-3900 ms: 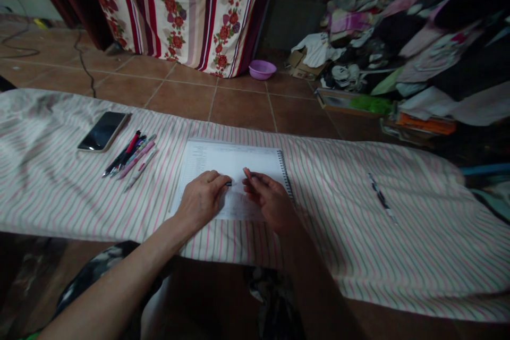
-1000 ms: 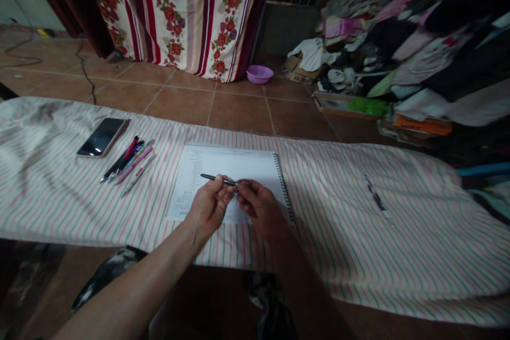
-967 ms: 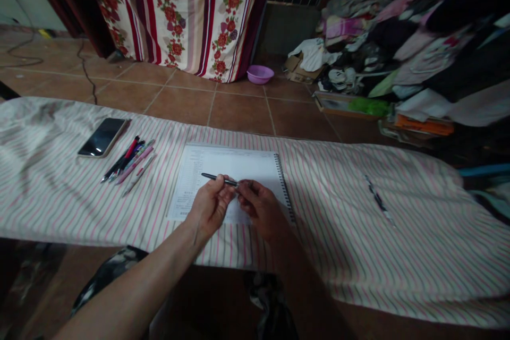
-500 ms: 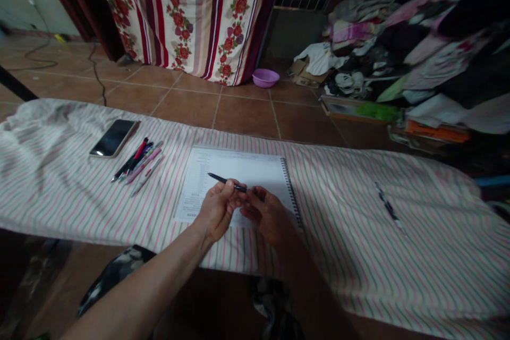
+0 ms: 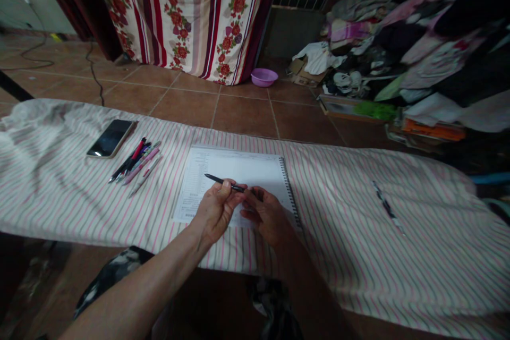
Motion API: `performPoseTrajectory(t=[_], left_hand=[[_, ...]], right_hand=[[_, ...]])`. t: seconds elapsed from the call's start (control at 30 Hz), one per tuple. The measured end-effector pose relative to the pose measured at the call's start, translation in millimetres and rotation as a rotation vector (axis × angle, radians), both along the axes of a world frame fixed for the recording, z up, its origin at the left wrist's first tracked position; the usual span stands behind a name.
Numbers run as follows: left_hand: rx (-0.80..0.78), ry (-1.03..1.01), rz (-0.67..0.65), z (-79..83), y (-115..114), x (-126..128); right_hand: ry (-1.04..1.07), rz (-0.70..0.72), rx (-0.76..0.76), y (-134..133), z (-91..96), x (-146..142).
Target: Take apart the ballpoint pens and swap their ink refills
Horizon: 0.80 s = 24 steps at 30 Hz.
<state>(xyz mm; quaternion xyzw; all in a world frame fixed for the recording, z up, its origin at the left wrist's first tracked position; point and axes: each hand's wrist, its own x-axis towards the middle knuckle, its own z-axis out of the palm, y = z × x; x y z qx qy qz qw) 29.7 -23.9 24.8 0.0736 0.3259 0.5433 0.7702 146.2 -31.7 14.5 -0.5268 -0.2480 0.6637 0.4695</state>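
Observation:
Both of my hands hold a black pen (image 5: 215, 177) above a spiral notebook (image 5: 255, 164). My left hand (image 5: 217, 207) pinches the pen's barrel between thumb and fingers, with the tip pointing up and left. At the pen's other end, my right hand (image 5: 266, 212) has its fingers closed, covering that end. Under my hands the notebook lies with its coil along the right side and printed text down its left side.
Left of the notebook lie several pens (image 5: 137, 162) and a phone (image 5: 111, 138). A single patterned pen (image 5: 386, 204) rests to the right on the striped cloth (image 5: 334, 212). Beyond the table are a purple basin (image 5: 264, 78), a floral curtain (image 5: 203, 16) and piled clothes (image 5: 382, 32).
The view has shifted slightly, so everything sits a little differently in the picture. My hands keep hold of the black pen in almost the same pose.

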Motion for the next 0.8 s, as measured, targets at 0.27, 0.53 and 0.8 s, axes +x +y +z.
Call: performPoseTrajectory(t=[0.27, 0.53, 0.8], left_hand=[[0.007, -0.005, 0.033, -0.6, 1.9, -5.2], [-0.127, -0.001, 0.088, 6.3, 3.7, -3.3], [-0.186, 0.011, 0.128, 9.3, 8.4, -5.9]], right_hand=[[-0.018, 0.014, 0.049, 1.6, -1.3, -2.4], [-0.001, 0.002, 0.077, 1.5, -1.1, -4.4], [0.008, -0.046, 0.120, 1.5, 1.9, -3.3]])
